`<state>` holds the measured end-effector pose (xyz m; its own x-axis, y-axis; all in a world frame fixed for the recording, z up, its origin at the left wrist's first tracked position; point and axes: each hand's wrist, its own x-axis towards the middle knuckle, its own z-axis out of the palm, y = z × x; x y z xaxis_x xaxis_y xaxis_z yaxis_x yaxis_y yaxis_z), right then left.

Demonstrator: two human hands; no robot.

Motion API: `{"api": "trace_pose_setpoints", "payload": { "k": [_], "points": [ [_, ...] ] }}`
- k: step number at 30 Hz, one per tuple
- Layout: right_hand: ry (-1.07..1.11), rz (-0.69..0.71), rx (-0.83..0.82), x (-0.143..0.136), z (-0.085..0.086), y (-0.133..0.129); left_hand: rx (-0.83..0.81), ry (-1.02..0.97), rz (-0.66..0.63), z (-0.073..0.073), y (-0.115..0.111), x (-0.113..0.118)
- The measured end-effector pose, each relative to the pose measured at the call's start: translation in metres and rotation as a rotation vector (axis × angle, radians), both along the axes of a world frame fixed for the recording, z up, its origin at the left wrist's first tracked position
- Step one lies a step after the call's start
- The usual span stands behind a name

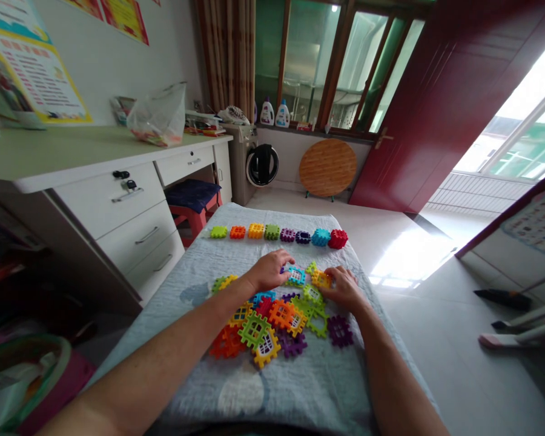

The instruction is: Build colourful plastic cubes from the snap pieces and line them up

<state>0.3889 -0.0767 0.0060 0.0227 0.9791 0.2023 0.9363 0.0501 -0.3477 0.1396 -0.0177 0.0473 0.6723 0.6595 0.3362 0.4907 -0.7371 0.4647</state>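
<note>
Pinched, as far as the bent fingers show, is each grip: the left grip (271,270) on the left edge of a blue piece (296,277), the right grip (343,287) on the right side of a yellow piece (321,279); both pieces are over the middle of the cloth-covered tabletop (318,387), between pile and row.

Largest risk first: the cloth could bunch under a dragging forearm and shift everything on it; the loose pile (279,313) could be scattered by the left forearm, which passes close beside it; the red block (338,238), near the right edge, could fall if knocked; either held piece could slip if only its teeth are caught.

Counted, there is one tabletop; one pile, its overlapping pieces too tangled to number; eight blocks in the far row: one lime, one orange, one yellow, one green, two purple, one blue, one red; one flat purple piece (340,331) beside the pile; two pieces in hand.
</note>
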Motion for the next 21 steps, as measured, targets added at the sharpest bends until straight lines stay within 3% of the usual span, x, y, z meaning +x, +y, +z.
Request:
{"api": "trace_pose_setpoints", "payload": {
  "k": [5,10,17,21],
  "points": [
    [-0.02,-0.005,-0.009,0.0,0.002,-0.001,0.053,0.099,-0.088,-0.005,-0.002,0.033],
    [0.035,0.065,0.127,-0.01,0.006,0.002,0.12,0.154,-0.114,-0.007,0.001,0.054],
    [0.052,0.222,0.265,-0.033,0.01,0.003,0.075,0.316,0.02,-0.002,-0.007,0.056],
    [0.074,0.248,0.31,-0.032,0.007,0.006,0.081,0.341,0.07,0.005,-0.003,0.045]
  ]
}}
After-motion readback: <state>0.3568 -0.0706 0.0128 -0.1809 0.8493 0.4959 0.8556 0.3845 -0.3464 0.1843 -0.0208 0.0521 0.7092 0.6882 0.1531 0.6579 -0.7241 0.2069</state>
